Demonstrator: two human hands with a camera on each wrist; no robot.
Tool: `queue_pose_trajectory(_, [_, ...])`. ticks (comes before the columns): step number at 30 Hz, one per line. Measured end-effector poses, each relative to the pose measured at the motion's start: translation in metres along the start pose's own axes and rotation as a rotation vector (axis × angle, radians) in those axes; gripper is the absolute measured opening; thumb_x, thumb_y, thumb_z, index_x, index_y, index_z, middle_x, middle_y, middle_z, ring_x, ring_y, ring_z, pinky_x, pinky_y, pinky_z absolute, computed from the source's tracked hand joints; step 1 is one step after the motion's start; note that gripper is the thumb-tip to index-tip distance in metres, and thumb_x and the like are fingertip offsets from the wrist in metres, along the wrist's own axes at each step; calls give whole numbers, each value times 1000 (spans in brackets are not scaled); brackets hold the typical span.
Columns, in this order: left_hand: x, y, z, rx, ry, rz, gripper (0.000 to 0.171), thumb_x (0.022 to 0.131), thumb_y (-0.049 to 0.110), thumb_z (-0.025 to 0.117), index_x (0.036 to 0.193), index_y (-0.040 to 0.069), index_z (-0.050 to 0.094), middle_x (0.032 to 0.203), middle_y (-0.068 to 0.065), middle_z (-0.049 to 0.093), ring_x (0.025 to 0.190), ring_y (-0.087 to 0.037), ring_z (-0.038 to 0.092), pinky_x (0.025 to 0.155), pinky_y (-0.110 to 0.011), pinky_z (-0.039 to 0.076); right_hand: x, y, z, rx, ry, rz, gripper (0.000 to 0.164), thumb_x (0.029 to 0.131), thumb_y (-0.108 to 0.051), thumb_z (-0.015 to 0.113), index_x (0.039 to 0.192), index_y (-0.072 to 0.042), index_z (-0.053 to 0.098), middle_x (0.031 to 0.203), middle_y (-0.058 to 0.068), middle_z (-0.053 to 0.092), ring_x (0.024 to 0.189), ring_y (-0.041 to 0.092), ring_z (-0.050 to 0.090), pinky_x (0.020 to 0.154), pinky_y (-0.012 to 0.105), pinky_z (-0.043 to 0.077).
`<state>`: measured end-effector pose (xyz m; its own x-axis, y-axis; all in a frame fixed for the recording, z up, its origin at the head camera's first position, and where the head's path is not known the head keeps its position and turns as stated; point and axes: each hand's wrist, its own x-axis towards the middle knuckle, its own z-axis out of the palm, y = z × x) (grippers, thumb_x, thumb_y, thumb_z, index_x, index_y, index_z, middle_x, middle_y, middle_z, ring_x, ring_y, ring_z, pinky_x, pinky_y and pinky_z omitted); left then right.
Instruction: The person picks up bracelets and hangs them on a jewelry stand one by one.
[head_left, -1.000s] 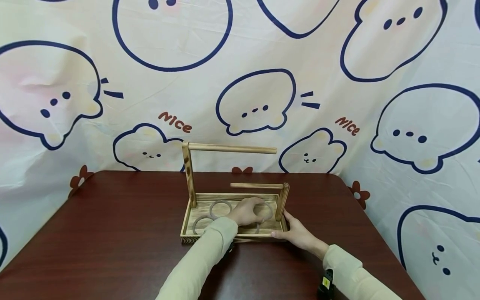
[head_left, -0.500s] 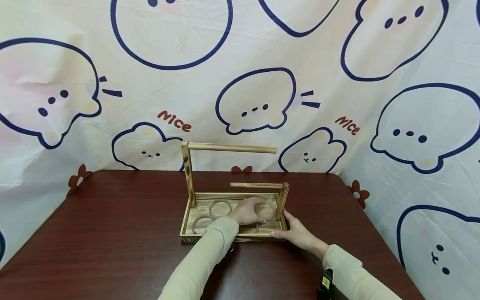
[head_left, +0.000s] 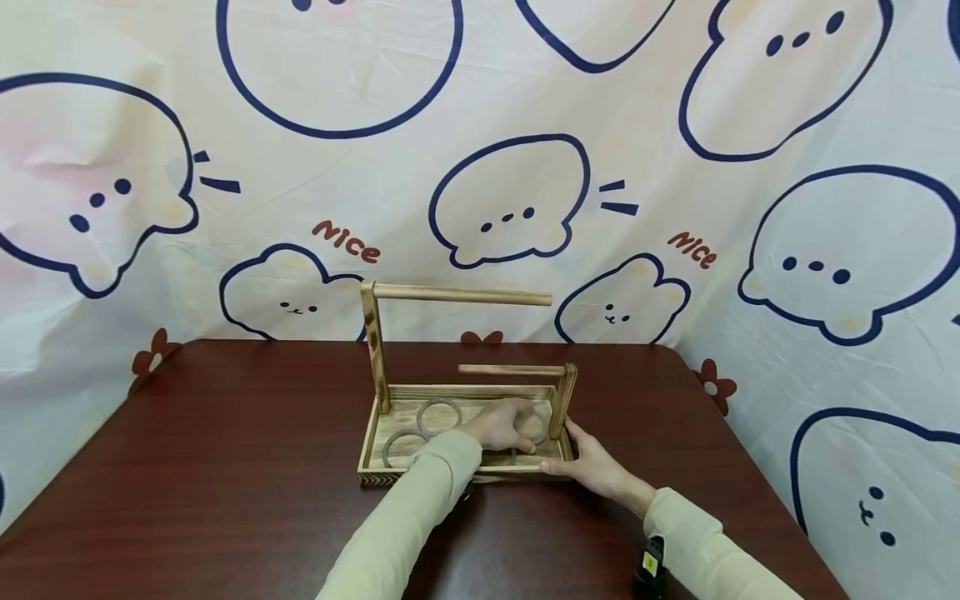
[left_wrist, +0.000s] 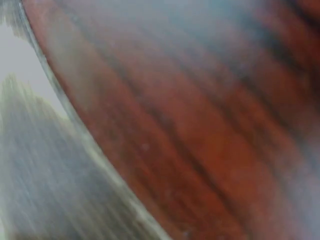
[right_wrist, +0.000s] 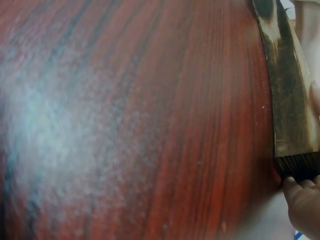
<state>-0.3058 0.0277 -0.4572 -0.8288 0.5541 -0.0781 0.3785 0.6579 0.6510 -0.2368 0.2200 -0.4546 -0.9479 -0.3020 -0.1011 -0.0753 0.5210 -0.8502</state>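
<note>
- Head view: I see the wooden tray (head_left: 510, 477) at lower centre of the frame, on the dark red table (head_left: 225, 467); a tall post with an upper rod (head_left: 465, 295) rises at its left end, a short post with a lower rod (head_left: 510, 370) at its right.
- Head view: the left hand (head_left: 497, 425) reaches into the tray's right half, fingers bent down beside the right ring (head_left: 544, 427); I cannot tell whether they pinch it; the upper left ring (head_left: 440, 402) and lower left ring (head_left: 386, 452) lie on the tray floor.
- Head view: the right hand (head_left: 600, 468) grips the tray's right end, thumb on the front edge, fingers by the short post.
- Left wrist view: blurred red tabletop fills most of my frame, a grey wooden surface at left; I cannot judge the grip here.
- Right wrist view: the tray's side runs down the right edge; fingers (right_wrist: 302, 202) touch its striped corner at lower right.
</note>
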Motion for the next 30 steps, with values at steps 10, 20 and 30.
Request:
queue_pose_trajectory(10, [-5, 0, 0, 63, 33, 17, 73, 71, 37, 78, 134, 13, 48, 138, -3, 47, 128, -22, 42, 103, -37, 35, 0, 0, 3, 2, -2, 2, 97, 79, -30, 72, 147, 0, 9, 151, 19, 15, 138, 33, 16, 107, 52, 24])
queue_pose_trajectory(20, [-7, 5, -8, 104, 81, 87, 74, 69, 38, 78, 133, 14, 49, 135, -2, 50, 124, -21, 46, 101, -36, 38, 1, 0, 1, -35, 4, 27, 98, 78, -33, 73, 146, 1, 10, 151, 20, 15, 138, 35, 15, 107, 54, 22])
queue_pose_trajectory(30, [-16, 9, -16, 42, 124, 69, 73, 69, 39, 78, 133, 17, 50, 134, 0, 51, 121, -20, 49, 99, -35, 40, 1, -2, 0, -36, 6, 25, 97, 79, -30, 72, 146, 1, 10, 150, 21, 16, 138, 36, 15, 106, 54, 24])
